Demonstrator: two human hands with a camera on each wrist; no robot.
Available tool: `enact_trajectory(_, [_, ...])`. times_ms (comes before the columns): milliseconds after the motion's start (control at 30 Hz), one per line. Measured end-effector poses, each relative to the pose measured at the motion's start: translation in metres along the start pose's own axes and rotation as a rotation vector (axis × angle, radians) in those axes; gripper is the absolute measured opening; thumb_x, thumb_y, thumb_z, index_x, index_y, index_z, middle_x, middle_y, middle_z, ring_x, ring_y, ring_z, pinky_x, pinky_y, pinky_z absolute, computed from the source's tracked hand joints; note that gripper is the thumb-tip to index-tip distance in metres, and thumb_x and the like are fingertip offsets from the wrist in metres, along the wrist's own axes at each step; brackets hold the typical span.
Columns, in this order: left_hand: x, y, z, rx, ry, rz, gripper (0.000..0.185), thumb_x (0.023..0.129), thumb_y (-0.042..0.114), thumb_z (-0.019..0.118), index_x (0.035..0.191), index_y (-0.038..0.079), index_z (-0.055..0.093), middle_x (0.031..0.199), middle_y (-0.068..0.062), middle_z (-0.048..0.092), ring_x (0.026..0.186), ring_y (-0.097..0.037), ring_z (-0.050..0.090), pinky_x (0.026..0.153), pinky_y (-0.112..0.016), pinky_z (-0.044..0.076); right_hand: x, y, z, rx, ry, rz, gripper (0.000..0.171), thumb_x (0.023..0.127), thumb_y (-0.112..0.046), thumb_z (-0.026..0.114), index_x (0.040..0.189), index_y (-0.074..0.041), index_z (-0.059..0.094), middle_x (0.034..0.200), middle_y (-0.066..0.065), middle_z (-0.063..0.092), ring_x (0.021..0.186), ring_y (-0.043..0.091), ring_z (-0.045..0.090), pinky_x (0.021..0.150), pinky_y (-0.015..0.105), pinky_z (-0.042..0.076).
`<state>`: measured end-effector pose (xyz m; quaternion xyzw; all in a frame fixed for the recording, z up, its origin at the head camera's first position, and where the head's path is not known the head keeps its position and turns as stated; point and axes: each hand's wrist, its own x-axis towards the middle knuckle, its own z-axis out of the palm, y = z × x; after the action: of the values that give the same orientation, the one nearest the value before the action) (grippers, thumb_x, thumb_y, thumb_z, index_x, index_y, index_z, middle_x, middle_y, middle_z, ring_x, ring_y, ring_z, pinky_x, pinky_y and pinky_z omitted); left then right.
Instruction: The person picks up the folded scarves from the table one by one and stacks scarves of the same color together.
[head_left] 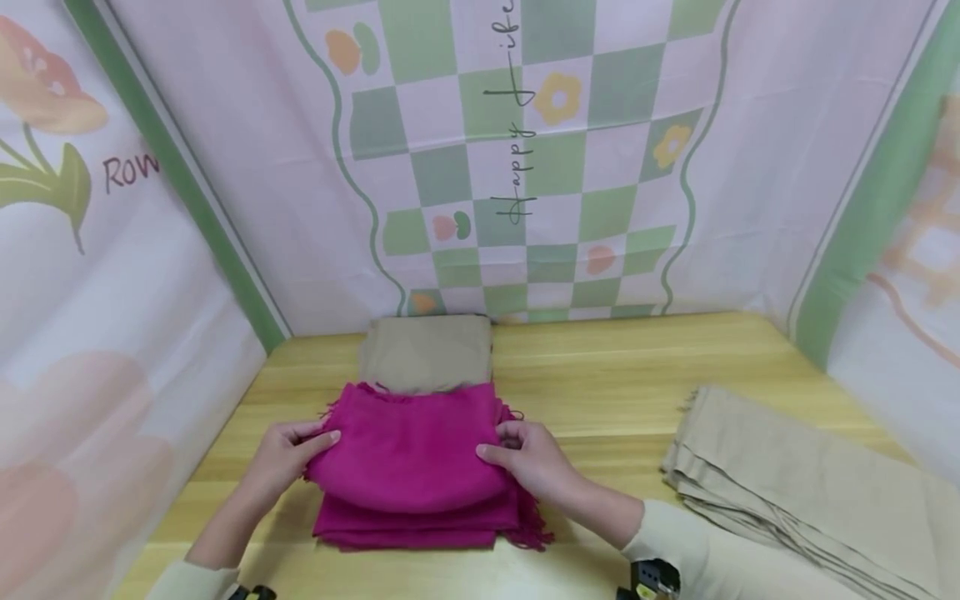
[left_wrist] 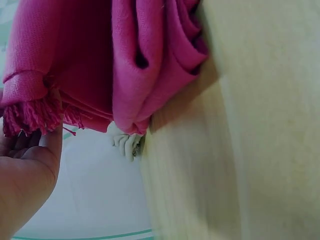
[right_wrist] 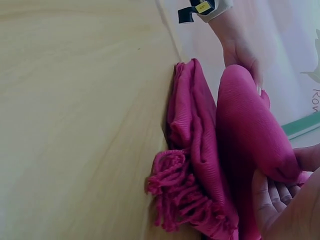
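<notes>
While the left hand (head_left: 288, 457) pinches the left edge of the magenta scarf's (head_left: 416, 454) raised top fold, the right hand (head_left: 532, 462) grips its right edge, fingers tucked beneath. That scarf lies folded on the wooden table (head_left: 615, 375), near the front. A folded beige cloth (head_left: 426, 352) sits just beyond it, and a beige stack (head_left: 810, 483) lies well apart at right.

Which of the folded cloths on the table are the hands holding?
The pink scarf at the middle, gripped by both hands; the beige cloth behind it and the beige pile at right lie untouched.
</notes>
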<state>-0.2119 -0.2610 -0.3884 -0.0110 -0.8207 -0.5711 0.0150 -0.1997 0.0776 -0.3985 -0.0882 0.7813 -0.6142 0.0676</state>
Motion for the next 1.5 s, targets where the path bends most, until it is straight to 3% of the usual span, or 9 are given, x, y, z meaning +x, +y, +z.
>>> enact_trajectory(367, [-0.005, -0.011, -0.004, 0.038, -0.028, -0.07, 0.032, 0.087, 0.012, 0.072, 0.111, -0.008, 0.068, 0.095, -0.013, 0.071, 0.068, -0.013, 0.063, 0.059, -0.027, 0.053, -0.002, 0.011, -0.001, -0.009, -0.024, 0.019, 0.019, 0.087, -0.014, 0.072, 0.092, 0.003, 0.066, 0.068, 0.001, 0.056, 0.057, 0.012, 0.052, 0.053, 0.028, 0.048])
enact_trajectory(700, [-0.01, -0.021, -0.007, 0.074, -0.089, -0.144, 0.029, 0.085, 0.009, 0.072, 0.108, -0.009, 0.068, 0.107, -0.015, 0.068, 0.071, -0.012, 0.06, 0.06, -0.026, 0.051, -0.006, 0.019, -0.001, 0.024, -0.075, 0.071, 0.018, 0.087, -0.011, 0.072, 0.089, 0.004, 0.063, 0.067, 0.003, 0.061, 0.058, 0.017, 0.063, 0.056, 0.034, 0.056])
enact_trajectory(933, [-0.011, -0.028, -0.009, 0.096, -0.151, -0.172, 0.027, 0.086, 0.009, 0.071, 0.104, -0.012, 0.066, 0.088, -0.006, 0.065, 0.059, -0.009, 0.053, 0.053, -0.024, 0.048, -0.007, 0.021, -0.002, -0.002, -0.108, 0.111, 0.019, 0.087, -0.011, 0.072, 0.089, 0.005, 0.063, 0.069, 0.007, 0.065, 0.06, 0.02, 0.064, 0.057, 0.035, 0.057])
enact_trajectory(1000, [-0.01, -0.03, -0.01, 0.108, -0.158, -0.174, 0.027, 0.086, 0.009, 0.071, 0.103, -0.012, 0.066, 0.093, -0.008, 0.065, 0.061, -0.01, 0.054, 0.054, -0.025, 0.049, -0.006, 0.023, -0.003, 0.001, -0.125, 0.118, 0.018, 0.087, -0.01, 0.072, 0.088, 0.005, 0.063, 0.07, 0.008, 0.066, 0.06, 0.021, 0.065, 0.057, 0.035, 0.057])
enact_trajectory(1100, [-0.011, -0.033, -0.011, 0.116, -0.171, -0.169, 0.025, 0.086, 0.008, 0.071, 0.101, -0.011, 0.067, 0.111, -0.022, 0.063, 0.065, -0.014, 0.058, 0.057, -0.027, 0.052, -0.007, 0.024, -0.003, -0.006, -0.151, 0.121, 0.017, 0.087, -0.01, 0.072, 0.085, 0.005, 0.063, 0.07, 0.009, 0.066, 0.061, 0.022, 0.066, 0.057, 0.035, 0.057])
enact_trajectory(1233, [-0.011, -0.036, -0.012, 0.112, -0.205, -0.163, 0.022, 0.085, 0.007, 0.071, 0.097, -0.011, 0.067, 0.128, -0.036, 0.05, 0.069, -0.016, 0.062, 0.06, -0.03, 0.055, -0.008, 0.025, -0.005, -0.025, -0.171, 0.12, 0.018, 0.086, -0.01, 0.073, 0.084, 0.004, 0.062, 0.07, 0.009, 0.066, 0.062, 0.022, 0.066, 0.057, 0.036, 0.057])
enact_trajectory(1367, [-0.011, -0.038, -0.013, 0.105, -0.243, -0.16, 0.018, 0.085, 0.009, 0.071, 0.09, -0.008, 0.067, 0.125, -0.035, 0.053, 0.067, -0.015, 0.061, 0.059, -0.029, 0.054, -0.007, 0.027, -0.006, -0.025, -0.185, 0.122, 0.018, 0.086, -0.01, 0.073, 0.085, 0.005, 0.062, 0.072, 0.009, 0.066, 0.063, 0.022, 0.066, 0.058, 0.036, 0.057])
enact_trajectory(1500, [-0.009, -0.039, -0.013, 0.117, -0.263, -0.15, 0.017, 0.085, 0.013, 0.072, 0.081, -0.003, 0.067, 0.108, -0.02, 0.063, 0.062, -0.011, 0.056, 0.055, -0.026, 0.05, -0.007, 0.029, -0.007, -0.03, -0.19, 0.125, 0.018, 0.085, -0.01, 0.073, 0.085, 0.005, 0.062, 0.073, 0.009, 0.065, 0.064, 0.022, 0.066, 0.058, 0.035, 0.057])
